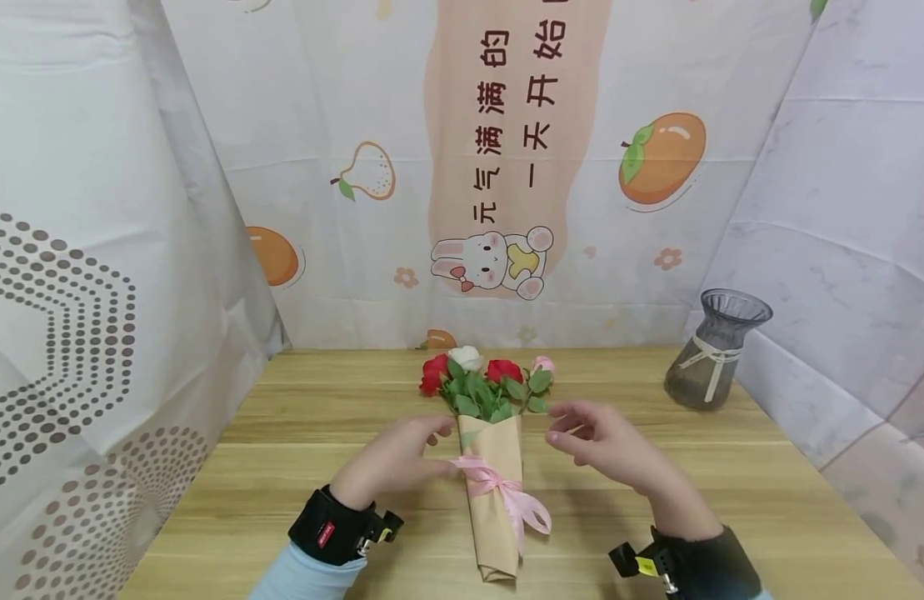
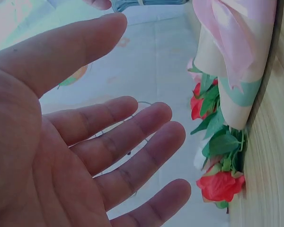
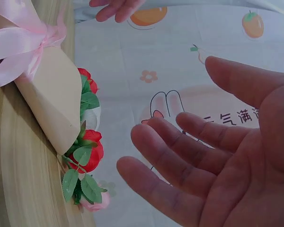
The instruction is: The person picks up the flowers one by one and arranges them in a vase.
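Note:
A bouquet (image 1: 495, 500) lies on the wooden table, wrapped in tan paper and tied with a pink ribbon bow (image 1: 487, 483). Red, white and pink roses (image 1: 504, 371) with green leaves stick out of its far end. To the left of the wrapping is my left hand (image 1: 402, 457); its fingers are spread and relaxed in the left wrist view, with nothing in them. My right hand (image 1: 607, 442) hovers on the other side, apart from the bouquet. In the right wrist view its palm and loosely bent fingers (image 3: 170, 156) hold nothing.
A grey glass vase (image 1: 709, 358) with a pale cord bow stands at the back right of the table (image 1: 319, 433). Behind the table hangs a printed cloth (image 1: 342, 100) with fruit and a rabbit. Further cloths hang at the left and right sides.

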The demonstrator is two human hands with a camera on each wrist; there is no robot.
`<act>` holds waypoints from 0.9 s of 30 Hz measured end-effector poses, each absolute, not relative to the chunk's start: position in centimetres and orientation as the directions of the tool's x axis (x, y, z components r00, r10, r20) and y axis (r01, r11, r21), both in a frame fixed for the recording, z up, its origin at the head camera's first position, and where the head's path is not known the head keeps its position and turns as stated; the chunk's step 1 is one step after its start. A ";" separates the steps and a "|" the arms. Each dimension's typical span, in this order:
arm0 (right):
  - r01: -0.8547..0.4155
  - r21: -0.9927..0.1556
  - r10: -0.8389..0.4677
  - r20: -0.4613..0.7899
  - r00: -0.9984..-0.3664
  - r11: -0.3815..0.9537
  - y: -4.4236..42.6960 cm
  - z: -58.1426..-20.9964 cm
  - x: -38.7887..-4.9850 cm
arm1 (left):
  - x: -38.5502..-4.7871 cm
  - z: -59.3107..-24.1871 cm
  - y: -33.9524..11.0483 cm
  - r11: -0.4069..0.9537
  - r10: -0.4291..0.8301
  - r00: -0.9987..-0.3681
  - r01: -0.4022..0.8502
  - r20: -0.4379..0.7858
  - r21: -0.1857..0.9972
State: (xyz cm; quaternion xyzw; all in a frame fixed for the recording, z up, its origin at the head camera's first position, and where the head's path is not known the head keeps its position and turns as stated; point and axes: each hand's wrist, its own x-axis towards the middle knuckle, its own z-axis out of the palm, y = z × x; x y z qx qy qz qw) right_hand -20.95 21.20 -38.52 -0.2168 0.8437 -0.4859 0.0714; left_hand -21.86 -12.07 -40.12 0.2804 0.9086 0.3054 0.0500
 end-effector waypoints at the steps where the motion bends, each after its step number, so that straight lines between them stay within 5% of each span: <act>1: -0.309 -0.839 -0.448 0.088 -0.890 0.448 21.2 -38.5 -20.8 | -21.9 -40.1 -11.9 0.652 0.548 -0.833 0.487 0.083 0.582; 9: -0.377 -0.796 -0.588 0.033 -0.808 0.474 20.7 -39.4 -20.8 | -21.9 -41.1 -10.4 0.648 0.587 -0.804 0.534 0.091 0.543; 27: -0.413 -0.714 -0.639 -0.063 -0.766 0.565 17.3 -41.7 -20.7 | -22.2 -43.2 -8.5 0.677 0.594 -0.800 0.553 0.082 0.485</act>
